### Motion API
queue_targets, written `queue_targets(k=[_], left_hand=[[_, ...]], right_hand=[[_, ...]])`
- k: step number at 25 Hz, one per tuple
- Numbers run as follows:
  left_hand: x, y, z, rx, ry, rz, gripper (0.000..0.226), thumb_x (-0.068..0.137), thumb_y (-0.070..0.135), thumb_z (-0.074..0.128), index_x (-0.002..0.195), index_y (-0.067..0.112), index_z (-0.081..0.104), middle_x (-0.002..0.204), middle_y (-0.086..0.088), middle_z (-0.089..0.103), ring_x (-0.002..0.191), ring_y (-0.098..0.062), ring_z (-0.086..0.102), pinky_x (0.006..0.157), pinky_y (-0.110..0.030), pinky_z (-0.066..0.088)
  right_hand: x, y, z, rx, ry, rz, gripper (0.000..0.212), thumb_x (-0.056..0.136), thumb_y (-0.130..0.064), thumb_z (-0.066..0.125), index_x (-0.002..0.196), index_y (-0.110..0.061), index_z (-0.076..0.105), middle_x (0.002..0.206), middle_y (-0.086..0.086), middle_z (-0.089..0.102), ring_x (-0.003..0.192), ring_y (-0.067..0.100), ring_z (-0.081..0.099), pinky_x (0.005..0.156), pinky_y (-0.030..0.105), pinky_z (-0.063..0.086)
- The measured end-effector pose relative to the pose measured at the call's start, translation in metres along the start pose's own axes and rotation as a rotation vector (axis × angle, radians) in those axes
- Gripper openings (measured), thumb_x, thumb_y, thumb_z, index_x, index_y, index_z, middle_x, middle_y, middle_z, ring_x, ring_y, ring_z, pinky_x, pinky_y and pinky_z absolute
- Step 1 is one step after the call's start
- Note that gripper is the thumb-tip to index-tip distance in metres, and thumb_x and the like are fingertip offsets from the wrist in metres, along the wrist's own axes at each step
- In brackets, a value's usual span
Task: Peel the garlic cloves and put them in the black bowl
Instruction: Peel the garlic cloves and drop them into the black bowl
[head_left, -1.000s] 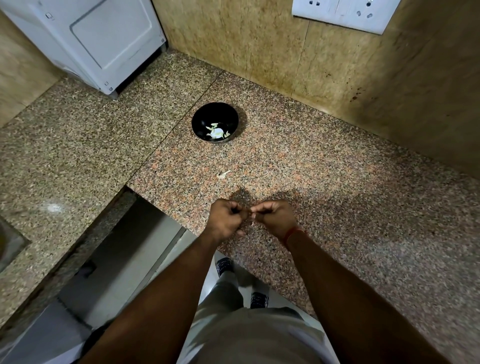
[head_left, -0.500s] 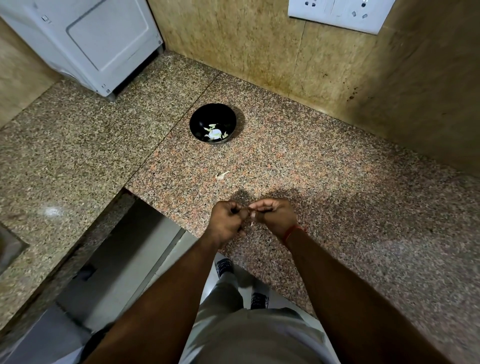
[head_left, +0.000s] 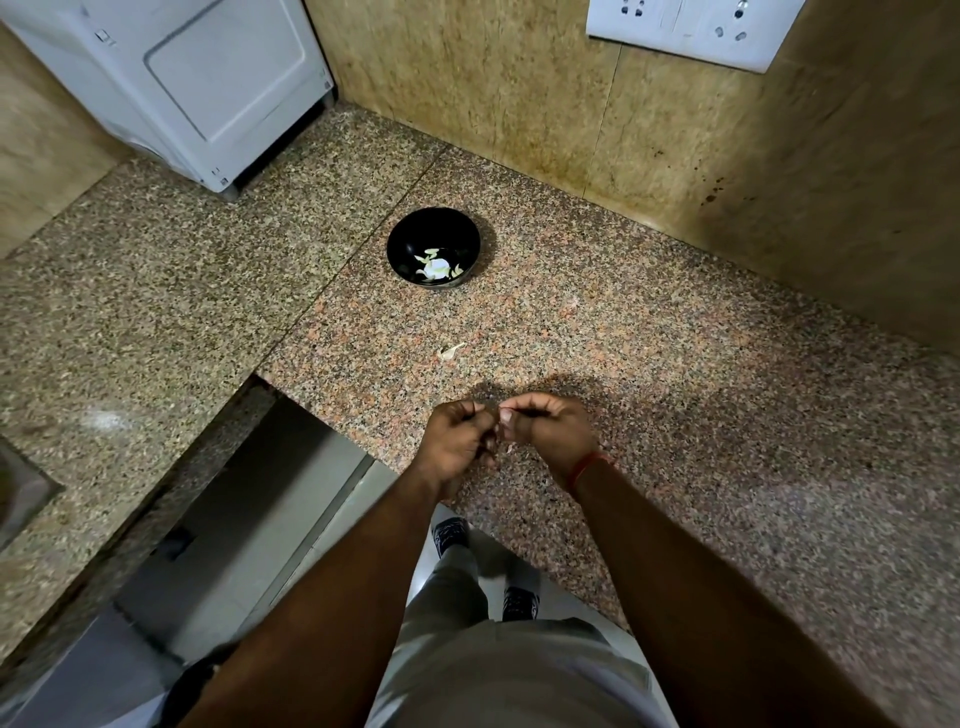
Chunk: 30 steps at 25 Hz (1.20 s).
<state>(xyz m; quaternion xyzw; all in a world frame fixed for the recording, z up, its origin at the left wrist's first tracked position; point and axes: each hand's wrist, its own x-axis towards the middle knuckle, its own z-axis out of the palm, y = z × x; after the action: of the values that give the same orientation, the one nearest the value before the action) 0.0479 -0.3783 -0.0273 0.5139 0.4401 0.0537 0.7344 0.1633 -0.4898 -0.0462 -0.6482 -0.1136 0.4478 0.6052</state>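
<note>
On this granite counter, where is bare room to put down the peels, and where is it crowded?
Bare speckled granite counter lies open right of the round black bowl, up to the tiled wall. Another bare patch lies left of the bowl, in front of the white appliance. Crowded: between bowl and hands, where a pale garlic scrap lies beyond the left hand and right hand.

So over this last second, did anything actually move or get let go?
Almost nothing. Left hand and right hand stay pinched together over the counter edge; what they hold is hidden. The black bowl and the loose garlic piece on the counter have not moved.
</note>
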Motion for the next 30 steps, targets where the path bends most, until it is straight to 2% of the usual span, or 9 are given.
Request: queue_targets(k=[4,9,12,15,18,22,24,27,30], left_hand=[[0.003,0.002,0.001,0.015,0.030,-0.004,0.009,0.100,0.002,0.061,0.096,-0.005,0.067,0.070,-0.011,0.066,0.051,-0.017,0.057,0.040,-0.027,0.047],[0.005,0.000,-0.002,0.173,0.103,-0.028,0.013,0.101,0.005,0.060,0.092,0.000,0.068,0.080,-0.013,0.069,0.049,-0.015,0.063,0.044,-0.030,0.053],[0.009,-0.006,-0.007,0.336,0.156,0.027,0.011,0.098,0.008,0.065,0.096,0.012,0.075,0.087,-0.011,0.074,0.058,-0.020,0.067,0.055,-0.038,0.061],[0.011,-0.004,-0.006,0.420,0.162,0.134,0.028,0.095,0.002,0.065,0.089,0.027,0.077,0.086,-0.002,0.077,0.060,-0.022,0.065,0.060,-0.041,0.060],[0.012,0.001,-0.004,0.507,0.175,0.204,0.032,0.093,0.000,0.065,0.076,0.026,0.075,0.079,0.002,0.075,0.067,-0.018,0.068,0.064,-0.028,0.057],[0.014,0.002,-0.004,0.534,0.175,0.179,0.028,0.092,0.004,0.069,0.070,0.022,0.069,0.074,0.001,0.070,0.066,-0.012,0.063,0.058,-0.011,0.048],[0.015,0.000,-0.005,0.531,0.152,0.198,0.026,0.091,0.004,0.072,0.070,0.021,0.071,0.071,0.004,0.070,0.062,-0.009,0.062,0.057,-0.011,0.047],[0.015,0.000,-0.006,0.476,0.140,0.196,0.017,0.089,0.005,0.075,0.077,0.016,0.077,0.067,0.006,0.070,0.050,0.001,0.059,0.057,-0.021,0.048],[0.013,0.003,-0.007,0.425,0.118,0.196,0.008,0.085,0.005,0.081,0.084,0.012,0.079,0.070,0.004,0.073,0.046,0.002,0.058,0.054,-0.022,0.048]], right_hand=[[-0.002,-0.002,0.012,0.199,0.018,0.079,0.008,0.094,0.000,0.066,0.101,0.000,0.071,0.097,0.012,0.073,0.090,0.026,0.068,0.088,0.050,0.058],[-0.002,0.000,0.019,0.297,0.070,0.175,0.010,0.099,-0.011,0.064,0.104,-0.005,0.070,0.104,0.006,0.068,0.097,0.024,0.063,0.077,0.039,0.060],[-0.003,0.002,0.015,0.229,0.051,0.195,0.013,0.101,-0.014,0.061,0.103,-0.004,0.069,0.100,0.003,0.066,0.096,0.022,0.060,0.077,0.038,0.060],[-0.004,0.005,0.014,0.199,0.039,0.207,0.025,0.102,-0.012,0.058,0.114,0.009,0.063,0.093,0.005,0.063,0.088,0.019,0.060,0.072,0.035,0.061],[-0.004,0.008,0.013,0.094,0.037,0.179,0.021,0.104,-0.009,0.055,0.107,0.009,0.064,0.089,0.007,0.061,0.084,0.017,0.060,0.071,0.034,0.062],[0.000,0.015,0.011,0.029,0.031,0.125,0.019,0.102,-0.007,0.058,0.104,0.010,0.065,0.090,0.011,0.062,0.083,0.019,0.060,0.073,0.037,0.061],[0.002,0.016,0.008,-0.015,0.029,0.098,0.012,0.100,-0.006,0.061,0.102,0.001,0.070,0.095,0.012,0.068,0.085,0.022,0.064,0.077,0.040,0.062],[0.005,0.018,0.002,-0.143,0.042,0.047,0.010,0.096,-0.008,0.067,0.095,-0.011,0.076,0.096,0.010,0.076,0.090,0.031,0.071,0.084,0.048,0.062],[0.008,0.019,-0.001,-0.278,0.050,-0.013,0.010,0.094,-0.010,0.071,0.089,-0.016,0.078,0.090,0.005,0.077,0.092,0.033,0.072,0.084,0.046,0.062]])
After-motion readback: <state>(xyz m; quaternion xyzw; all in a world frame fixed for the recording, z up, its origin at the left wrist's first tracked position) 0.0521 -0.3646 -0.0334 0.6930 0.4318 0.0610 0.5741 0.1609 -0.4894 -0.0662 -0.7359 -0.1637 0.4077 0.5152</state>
